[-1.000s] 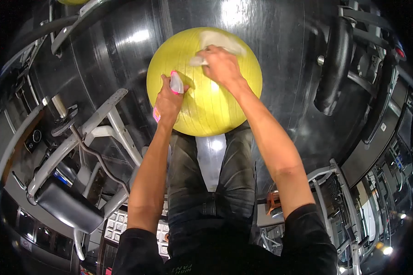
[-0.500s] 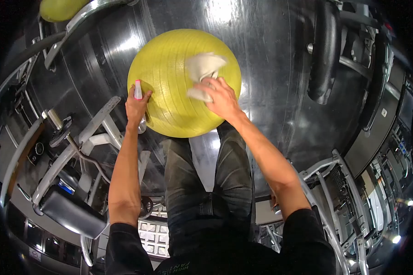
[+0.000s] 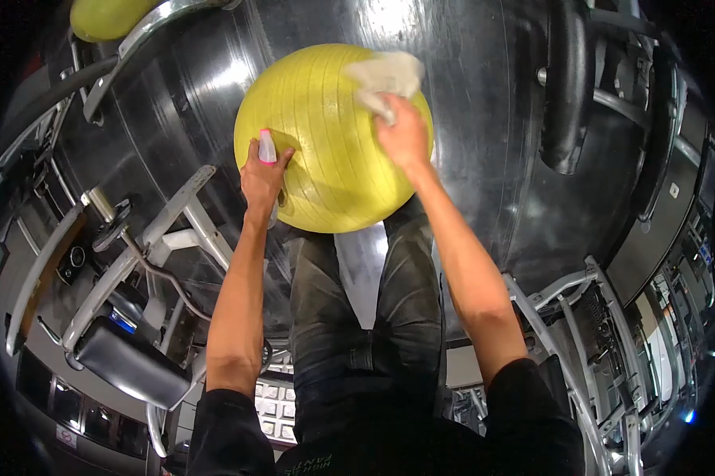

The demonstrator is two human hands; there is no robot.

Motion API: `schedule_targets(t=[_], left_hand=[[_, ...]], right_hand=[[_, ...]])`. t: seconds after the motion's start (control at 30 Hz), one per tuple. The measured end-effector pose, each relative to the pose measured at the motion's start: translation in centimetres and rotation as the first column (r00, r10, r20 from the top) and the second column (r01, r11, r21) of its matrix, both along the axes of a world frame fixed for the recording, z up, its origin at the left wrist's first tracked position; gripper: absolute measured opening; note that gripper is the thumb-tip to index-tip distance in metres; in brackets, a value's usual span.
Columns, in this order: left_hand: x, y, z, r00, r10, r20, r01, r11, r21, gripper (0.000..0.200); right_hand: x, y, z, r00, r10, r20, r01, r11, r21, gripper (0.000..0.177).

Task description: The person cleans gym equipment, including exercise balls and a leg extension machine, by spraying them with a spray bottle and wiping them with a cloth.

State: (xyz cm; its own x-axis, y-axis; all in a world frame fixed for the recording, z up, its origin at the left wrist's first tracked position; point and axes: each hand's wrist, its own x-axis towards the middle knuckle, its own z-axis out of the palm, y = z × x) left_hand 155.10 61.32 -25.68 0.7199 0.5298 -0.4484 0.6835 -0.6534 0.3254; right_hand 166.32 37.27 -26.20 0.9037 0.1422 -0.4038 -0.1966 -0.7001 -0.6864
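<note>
A large yellow-green exercise ball [image 3: 325, 119] rests against my legs. On its left side, my left hand [image 3: 263, 178] grips a clear spray bottle [image 3: 268, 147] with a pink-edged white nozzle; most of the bottle is hidden behind the hand and wrist. My right hand [image 3: 403, 131] is closed on a whitish cloth [image 3: 389, 75], which lies over the ball's upper right side and is smeared by motion.
A second yellow-green ball [image 3: 107, 16] sits at the far upper left. Gym machines flank me, with a black padded seat [image 3: 131, 361] at lower left and a black padded roller [image 3: 565, 95] at upper right. Dark flooring [image 3: 484, 222] surrounds the ball.
My right hand has swept the cloth up and to the right over the ball. The ball and my left hand with the spray bottle have shifted slightly right in view.
</note>
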Motion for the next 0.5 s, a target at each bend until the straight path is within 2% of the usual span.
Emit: schedule_targets(t=[0.03, 0.1, 0.13, 0.2, 0.23, 0.27, 0.3, 0.33, 0.37, 0.43, 0.47, 0.5], left_hand=[[1.0, -0.7, 0.7, 1.0, 0.006, -0.013, -0.006, 1.0, 0.012, 0.072], [2.8, -1.2, 1.1, 1.0, 0.003, -0.023, -0.003, 1.0, 0.007, 0.057], [3.7, -1.3, 0.9, 1.0, 0.013, -0.015, -0.013, 1.0, 0.006, 0.057], [5.3, -1.4, 0.2, 1.0, 0.028, 0.01, -0.027, 0.998, -0.05, 0.049], [6.2, -1.4, -0.2, 0.997, -0.041, 0.064, 0.042, 0.999, -0.011, 0.045], [6.8, -1.4, -0.5, 0.997, -0.033, 0.065, 0.034, 0.999, -0.016, 0.045], [8.1, -1.5, 0.5, 0.996, -0.04, 0.076, 0.051, 0.987, -0.15, 0.044], [8.9, -1.3, 1.3, 0.995, -0.045, 0.089, 0.069, 0.958, -0.279, 0.043], [9.3, -0.9, 2.2, 0.995, -0.037, 0.091, 0.061, 0.958, -0.279, 0.043], [9.4, -0.5, 3.1, 0.99, 0.128, 0.055, -0.095, 0.91, -0.404, 0.046], [8.8, -0.2, 2.6, 0.989, 0.136, 0.057, -0.101, 0.907, -0.408, 0.046], [7.8, 0.4, 1.5, 0.991, 0.095, 0.09, -0.062, 0.945, -0.32, 0.047]], right_hand=[[-0.8, 0.8, 1.4, 0.984, 0.173, 0.05, -0.172, 0.985, -0.033, 0.041], [-2.6, 1.8, 3.6, 0.925, 0.362, 0.115, -0.365, 0.931, 0.007, 0.045], [-3.6, 1.9, 4.5, 0.92, 0.372, 0.122, -0.375, 0.927, 0.004, 0.045], [-6.3, 1.9, 5.5, 0.881, 0.471, 0.057, -0.474, 0.874, 0.108, 0.049], [-6.8, 1.5, 5.5, 0.877, 0.478, 0.056, -0.481, 0.87, 0.105, 0.049], [-7.0, 0.7, 5.4, 0.878, 0.468, 0.099, -0.469, 0.883, -0.023, 0.048], [-7.1, -0.4, 5.2, 0.873, 0.466, 0.146, -0.446, 0.883, -0.149, 0.047], [-6.5, -1.7, 4.3, 0.913, 0.383, 0.144, -0.354, 0.916, -0.191, 0.044], [-5.7, -3.1, 3.5, 0.947, 0.298, 0.122, -0.265, 0.936, -0.231, 0.043], [-3.9, -6.3, 2.1, 0.936, 0.264, 0.231, -0.173, 0.92, -0.353, 0.044], [-2.8, -7.8, 1.7, 0.938, 0.215, 0.271, -0.11, 0.928, -0.356, 0.043], [-1.6, -9.5, 0.7, 0.939, 0.168, 0.301, -0.05, 0.93, -0.363, 0.043]])
